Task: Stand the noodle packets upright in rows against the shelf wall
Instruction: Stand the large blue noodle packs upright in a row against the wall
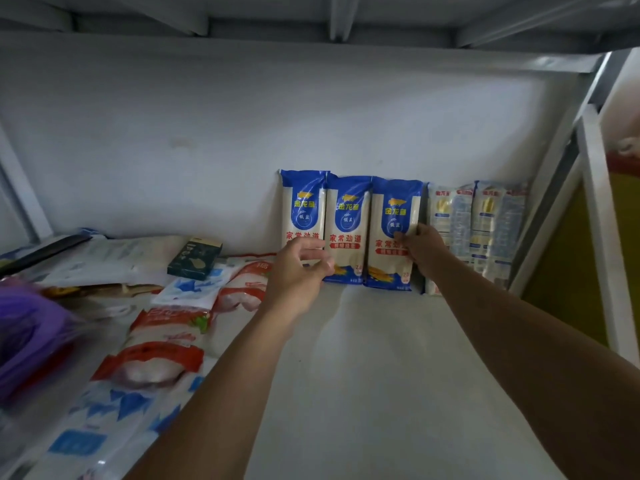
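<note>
Head view.
- Left hand (pixel 299 268): arm outstretched, fingers loosely spread, holding nothing, in front of lower part of leftmost packet; contact unclear.
- Right hand (pixel 424 252): pinches right edge of rightmost blue packet (pixel 388 220), thumb on front.
- Three blue-and-white plastic noodle packets (pixel 346 220): upright, side by side against white shelf wall (pixel 207 133).
- Two pale clear packets (pixel 478 230): upright just right of them, near white shelf post (pixel 595 202).
- Bare white shelf board (pixel 363 358) in front.
- Red-and-white flat packets (pixel 166 341) lying at left.

Three noodle packets (pixel 346 230) are blue and cream with red lettering, against the white shelf wall (pixel 207 133). Two pale packets (pixel 478 233) to their right carry yellow and light-blue print. Left: a dark green box (pixel 194 259), red-and-white bags (pixel 162 344), a purple bag (pixel 24 327).
</note>
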`<state>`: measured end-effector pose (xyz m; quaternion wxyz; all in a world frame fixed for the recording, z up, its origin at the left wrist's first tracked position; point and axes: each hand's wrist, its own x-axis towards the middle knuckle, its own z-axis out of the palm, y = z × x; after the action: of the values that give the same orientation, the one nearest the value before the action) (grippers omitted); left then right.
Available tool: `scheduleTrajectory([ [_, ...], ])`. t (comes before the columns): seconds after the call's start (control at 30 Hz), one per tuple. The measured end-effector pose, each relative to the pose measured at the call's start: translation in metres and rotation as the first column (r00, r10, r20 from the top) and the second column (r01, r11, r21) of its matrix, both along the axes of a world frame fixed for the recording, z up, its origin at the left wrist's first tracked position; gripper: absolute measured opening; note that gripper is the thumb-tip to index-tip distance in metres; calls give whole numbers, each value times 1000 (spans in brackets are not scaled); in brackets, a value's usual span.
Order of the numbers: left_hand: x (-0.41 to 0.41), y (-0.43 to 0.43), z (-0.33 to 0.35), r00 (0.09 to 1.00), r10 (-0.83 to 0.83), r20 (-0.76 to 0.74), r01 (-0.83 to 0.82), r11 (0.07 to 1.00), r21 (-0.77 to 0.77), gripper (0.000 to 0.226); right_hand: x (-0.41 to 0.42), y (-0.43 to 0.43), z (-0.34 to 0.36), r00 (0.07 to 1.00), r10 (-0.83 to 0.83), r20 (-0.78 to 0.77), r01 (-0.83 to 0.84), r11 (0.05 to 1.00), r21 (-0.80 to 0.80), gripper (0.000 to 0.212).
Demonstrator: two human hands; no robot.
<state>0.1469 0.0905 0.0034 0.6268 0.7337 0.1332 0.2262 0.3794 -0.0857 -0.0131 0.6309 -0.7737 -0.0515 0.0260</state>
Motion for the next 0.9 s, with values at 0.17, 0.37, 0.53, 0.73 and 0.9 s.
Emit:
scheduleTrajectory([
  [0.17,2,-5,-4,999,-11,-51,14,998,58,24,11,5,-7,1000,-7,-20,8,999,33,30],
  [0.37,3,-14,-4,996,-38,-79,47,993,111,25,12,11,-12,999,-45,8,45,998,53,27],
  [0.53,4,-20,-4,995,-43,-91,55,988,141,34,-3,6,-5,993,-54,100,60,997,-52,30],
  [0.73,-2,-27,3,993,-36,-113,51,989,141,36,-33,-21,1,964,121,238,-33,938,-345,31],
  [0.9,-8,-37,7,990,-50,-133,70,987,143,35,-43,-57,-2,937,-43,346,182,908,-378,48],
])
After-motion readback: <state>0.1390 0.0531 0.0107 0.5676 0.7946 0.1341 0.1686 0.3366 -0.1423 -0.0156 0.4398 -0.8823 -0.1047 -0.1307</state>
